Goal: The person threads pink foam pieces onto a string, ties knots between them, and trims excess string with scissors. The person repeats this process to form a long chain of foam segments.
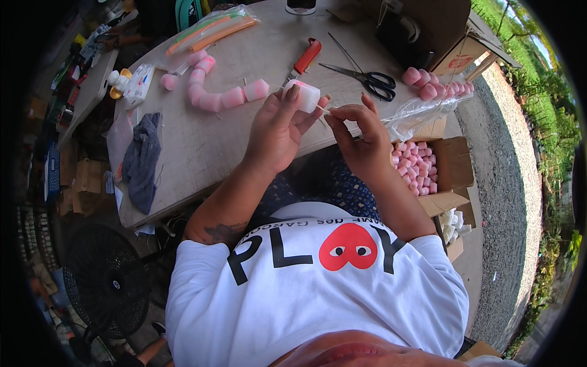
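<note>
Above the table's near edge, my left hand (278, 128) grips a short pink-and-white cylinder (304, 96) between thumb and fingers. A thin white string (322, 109) comes out of its lower right end. The thumb and forefinger of my right hand (365, 131) pinch that string, while the other fingers stay partly raised. Beyond my left hand, a curved row of pink cylinders (211, 102) lies on the table. A red-handled knife (307, 56) rests just past the held piece, and its blade is partly hidden. Black scissors (374, 82) lie to its right, slightly spread.
On the table (202, 144) are a grey cloth (142, 159) and a bag of orange and green strips (214, 30). More pink cylinders (431, 85) sit by clear plastic at right. Below them stands a cardboard box (455, 162) of pink pieces. A black fan (107, 281) stands lower left.
</note>
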`<state>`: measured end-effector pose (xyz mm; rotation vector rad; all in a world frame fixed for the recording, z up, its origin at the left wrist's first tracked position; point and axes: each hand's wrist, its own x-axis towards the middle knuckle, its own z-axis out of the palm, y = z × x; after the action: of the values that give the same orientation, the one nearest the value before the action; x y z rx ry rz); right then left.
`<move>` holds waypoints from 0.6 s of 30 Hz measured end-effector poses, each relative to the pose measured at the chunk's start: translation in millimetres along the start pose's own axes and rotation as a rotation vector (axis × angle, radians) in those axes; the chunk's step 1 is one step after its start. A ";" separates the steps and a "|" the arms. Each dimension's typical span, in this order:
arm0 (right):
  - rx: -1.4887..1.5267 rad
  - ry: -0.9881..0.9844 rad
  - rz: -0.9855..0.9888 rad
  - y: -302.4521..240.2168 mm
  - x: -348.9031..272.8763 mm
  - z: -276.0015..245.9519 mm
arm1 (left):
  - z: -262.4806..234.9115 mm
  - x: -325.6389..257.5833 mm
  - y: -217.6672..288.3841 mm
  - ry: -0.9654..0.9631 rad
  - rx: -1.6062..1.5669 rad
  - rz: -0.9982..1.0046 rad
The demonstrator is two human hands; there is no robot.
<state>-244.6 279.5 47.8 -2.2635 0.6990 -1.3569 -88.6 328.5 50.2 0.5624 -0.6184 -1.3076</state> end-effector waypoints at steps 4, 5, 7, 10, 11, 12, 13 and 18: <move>-0.005 0.007 -0.054 1.8 0.1 -0.5 | -1.5 1.6 -6.4 -0.041 -0.005 0.024; -0.028 0.004 -0.071 2.0 0.4 -0.4 | -1.6 0.7 -8.8 -0.036 0.051 0.057; -0.065 0.003 -0.101 2.1 0.2 0.0 | -1.0 -2.3 -13.7 -0.027 0.162 0.123; -0.071 0.021 -0.117 1.9 -1.9 1.0 | -1.9 -2.4 -18.4 0.024 0.191 0.180; -0.047 0.041 -0.107 2.2 -3.2 1.6 | 0.0 -2.5 -15.3 0.019 0.137 0.158; -0.023 0.061 -0.097 2.2 -4.2 1.8 | 3.4 -2.4 -9.4 0.014 0.084 0.135; -0.008 0.052 -0.085 1.4 -4.2 0.9 | 4.6 -2.2 -5.8 0.009 0.030 0.112; -0.005 0.023 -0.098 -3.3 -4.2 -3.4 | -1.2 -5.1 -6.4 0.027 0.003 0.061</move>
<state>-248.6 284.4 48.3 -2.3168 0.6063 -1.4292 -93.1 332.5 44.4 0.5584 -0.6108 -1.2403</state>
